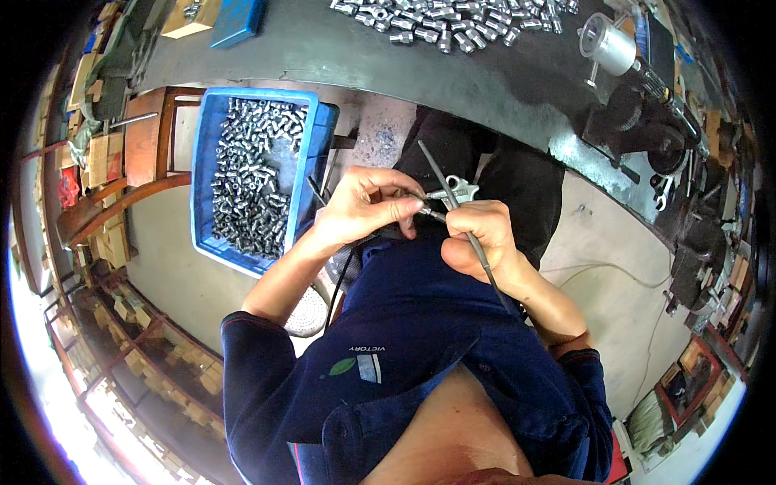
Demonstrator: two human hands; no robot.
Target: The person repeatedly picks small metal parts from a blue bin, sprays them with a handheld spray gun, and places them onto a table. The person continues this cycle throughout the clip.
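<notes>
Both my hands meet over my lap. The fingers and thumb of my left hand (370,204) pinch a small silver metal fitting (424,208). Close beside it, my right hand (483,234) is closed round a long, slim grey file-like tool (435,166), which slants across the hand with both ends sticking out. The near end of the fitting reaches toward the right fingertips; whether they touch it is hard to make out. Just beyond the right hand lies a silver tool with a ring-shaped end (461,191), partly hidden by the hands.
To the left stands a blue plastic crate (199,170) with many small metal fittings. More fittings (444,24) are heaped on the dark workbench (323,58) ahead. A clamp-like machine (610,47) stands at the right. A wooden stool (145,137) is beyond the crate.
</notes>
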